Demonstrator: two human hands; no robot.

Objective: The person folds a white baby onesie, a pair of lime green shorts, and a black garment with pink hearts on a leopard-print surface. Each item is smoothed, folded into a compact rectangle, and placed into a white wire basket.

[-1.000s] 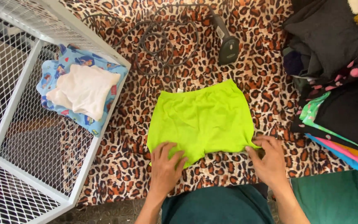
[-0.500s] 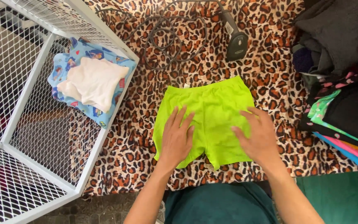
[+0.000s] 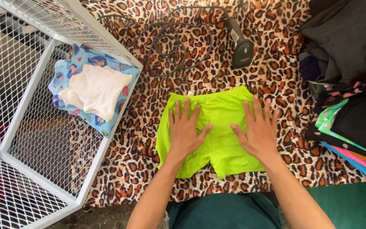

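A pair of bright lime-green shorts (image 3: pixel 221 111) lies flat on a leopard-print cloth (image 3: pixel 149 110), waistband away from me. My left hand (image 3: pixel 186 131) rests palm down on the left half of the shorts, fingers spread. My right hand (image 3: pixel 257 129) presses flat on the right half, fingers spread too. Neither hand grips anything.
A white wire basket (image 3: pixel 43 140) stands at the left, holding a blue printed garment (image 3: pixel 70 76) with a white cloth (image 3: pixel 96 89) on top. A black handheld scanner (image 3: pixel 241 50) with a coiled cable (image 3: pixel 170 46) lies beyond the shorts. A pile of dark and colourful clothes (image 3: pixel 348 76) sits at the right.
Both hands slid from the shorts' near hem up over the fabric to its middle, flattening it. The view shifted slightly, so the basket and shorts sit further right.
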